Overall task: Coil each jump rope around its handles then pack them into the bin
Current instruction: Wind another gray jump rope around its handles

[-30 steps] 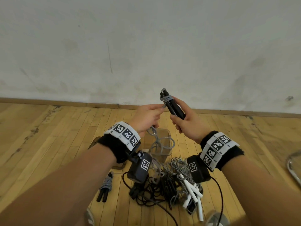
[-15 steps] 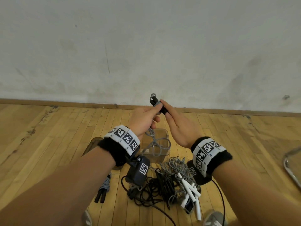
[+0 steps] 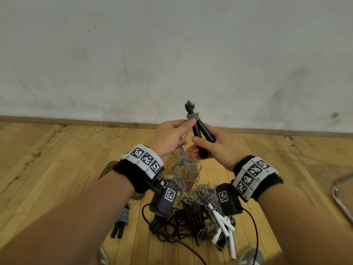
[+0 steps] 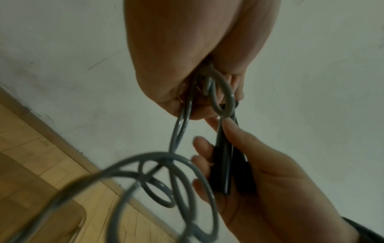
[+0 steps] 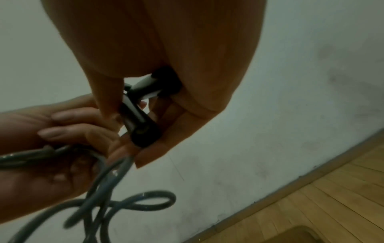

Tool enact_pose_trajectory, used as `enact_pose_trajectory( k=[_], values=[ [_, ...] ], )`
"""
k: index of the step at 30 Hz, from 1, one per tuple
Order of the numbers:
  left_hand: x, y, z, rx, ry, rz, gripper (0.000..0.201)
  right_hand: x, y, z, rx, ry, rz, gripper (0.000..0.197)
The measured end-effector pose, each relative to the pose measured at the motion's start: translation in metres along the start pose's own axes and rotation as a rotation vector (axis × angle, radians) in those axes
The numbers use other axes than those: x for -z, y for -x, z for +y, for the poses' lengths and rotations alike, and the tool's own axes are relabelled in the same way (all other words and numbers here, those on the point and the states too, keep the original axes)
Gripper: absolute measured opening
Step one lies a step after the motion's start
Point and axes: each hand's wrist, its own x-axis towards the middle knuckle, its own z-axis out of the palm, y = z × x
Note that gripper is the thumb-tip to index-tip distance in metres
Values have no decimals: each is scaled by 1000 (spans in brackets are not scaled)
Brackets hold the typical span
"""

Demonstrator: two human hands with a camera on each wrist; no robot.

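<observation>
- The pale plastered wall [image 3: 172, 54] fills the far side above a wooden skirting board; it stands well beyond the raised hands, so there is open room upward and forward for swinging cord.
- The wooden plank floor [image 3: 57, 159] lies open to the left; at the right edge a curved metal frame [image 3: 342, 190] juts in, a thing to keep loose loops away from.
- The clear plastic bin [image 3: 188, 175] stands on the floor below the hands, with slack cord hanging in front of it; whether any cord goes inside I cannot tell.
- The tangled pile of black and grey ropes with white handles [image 3: 206, 213] lies just behind the bin, and a finished black-handled bundle wrapped in grey cord [image 3: 120, 222] rests apart at the left.
- The right hand [image 3: 215, 150] is curled round the two black handles [image 3: 200, 138], held side by side and tilted.
- The left hand [image 3: 170, 136] pinches the grey cord [image 3: 193, 117] at the first turns near the handle tops; the rest dangles in loops.
- Judged, the winding has barely begun: keep the cord taut, lay each turn beside the last down the handles, and lift the slack clear of the pile so it does not snag.
</observation>
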Motion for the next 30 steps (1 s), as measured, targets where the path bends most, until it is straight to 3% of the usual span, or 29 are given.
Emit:
enact_pose_trajectory(
  k=[6, 11, 18, 20, 24, 27, 30],
  values=[
    [14, -9, -1, 106, -84, -48, 23, 11, -7, 5, 150, 150, 42, 59],
    [17, -7, -7, 88, -219, -39, 16, 12, -11, 10, 170, 247, 105, 57],
    [16, -9, -12, -128, -664, -6, 31, 15, -16, 20, 209, 554, 223, 56],
    [14, -11, -15, -102, -617, -19, 32, 15, -16, 22, 222, 641, 256, 55],
    [8, -14, -17, 31, -275, -53, 30, 13, -15, 19, 262, 718, 302, 52],
    [-1, -12, -12, 89, -64, 6, 23, 12, -15, 18, 254, 791, 329, 54],
    [-6, -12, -7, 92, 8, 78, 25, 10, -13, 15, 224, 911, 378, 57]
  ],
)
